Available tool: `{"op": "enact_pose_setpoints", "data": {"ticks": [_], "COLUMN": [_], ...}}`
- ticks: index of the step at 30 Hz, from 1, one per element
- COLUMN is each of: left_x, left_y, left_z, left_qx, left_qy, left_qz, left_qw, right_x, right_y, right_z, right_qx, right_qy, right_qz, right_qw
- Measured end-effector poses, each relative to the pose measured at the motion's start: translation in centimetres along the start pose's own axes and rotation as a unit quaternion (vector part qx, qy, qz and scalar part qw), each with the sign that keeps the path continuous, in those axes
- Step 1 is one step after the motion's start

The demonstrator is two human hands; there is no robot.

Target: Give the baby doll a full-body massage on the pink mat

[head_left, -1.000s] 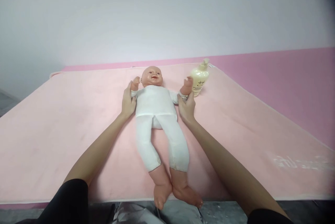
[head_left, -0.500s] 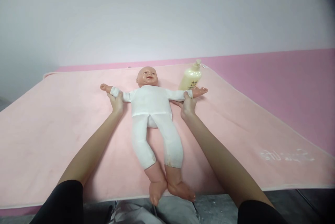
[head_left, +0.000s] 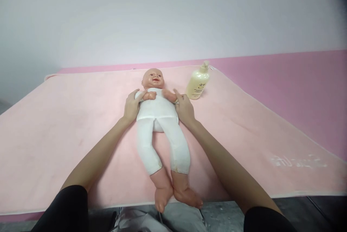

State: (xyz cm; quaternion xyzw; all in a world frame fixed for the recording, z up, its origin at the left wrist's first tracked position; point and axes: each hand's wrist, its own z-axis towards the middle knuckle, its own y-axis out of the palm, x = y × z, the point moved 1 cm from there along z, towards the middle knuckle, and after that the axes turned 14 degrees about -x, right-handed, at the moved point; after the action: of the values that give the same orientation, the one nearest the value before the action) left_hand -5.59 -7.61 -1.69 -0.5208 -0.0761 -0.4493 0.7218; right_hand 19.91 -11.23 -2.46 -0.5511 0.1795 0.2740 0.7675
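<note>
A baby doll point(head_left: 157, 107) with a white cloth body lies on its back, head away from me and feet at the near edge. My left hand point(head_left: 132, 106) grips the doll's arm on the left side, folded so that its fist rests on the chest. On the other side my right hand point(head_left: 185, 108) has hold of the doll's other arm, also bent in over the chest. That doll hand is a little blurred. Parts of my fingers are hidden behind the doll's arms.
A pale yellow pump bottle point(head_left: 198, 81) stands just beyond my right hand. Beneath everything is a light pink towel point(head_left: 76, 123), spread over a darker pink surface point(head_left: 298, 91). A pale wall point(head_left: 168, 18) rises behind.
Both my hands have moved inward, bringing the doll's arms from stretched out sideways to folded across its chest. The bottle's lower part now shows fully.
</note>
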Motion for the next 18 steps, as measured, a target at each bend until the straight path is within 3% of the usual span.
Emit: {"op": "enact_pose_setpoints", "data": {"ticks": [3,6,11,15,18], "left_x": [0.2,0.1,0.0,-0.8,-2.1], "left_y": [0.3,0.3,-0.3,-0.7,-0.6], "left_z": [-0.1,-0.2,-0.1,-0.1,0.0], "left_qx": [-0.021,-0.027,-0.005,0.067,0.135], "left_qy": [0.016,0.022,0.009,-0.011,-0.077], "left_qz": [0.049,0.067,0.008,-0.118,-0.203], "left_qw": [0.998,0.997,1.0,0.991,0.967], "right_x": [-0.7,-0.7,0.5,2.0,2.8], "right_y": [-0.3,-0.4,-0.1,0.2,0.3], "right_z": [-0.1,-0.3,-0.3,0.2,0.7], "right_qx": [-0.041,-0.034,0.035,0.153,0.19], "right_qy": [-0.007,-0.011,0.034,0.115,0.083], "right_qz": [-0.098,-0.091,0.086,0.268,0.314], "right_qw": [0.994,0.995,0.995,0.944,0.927]}}
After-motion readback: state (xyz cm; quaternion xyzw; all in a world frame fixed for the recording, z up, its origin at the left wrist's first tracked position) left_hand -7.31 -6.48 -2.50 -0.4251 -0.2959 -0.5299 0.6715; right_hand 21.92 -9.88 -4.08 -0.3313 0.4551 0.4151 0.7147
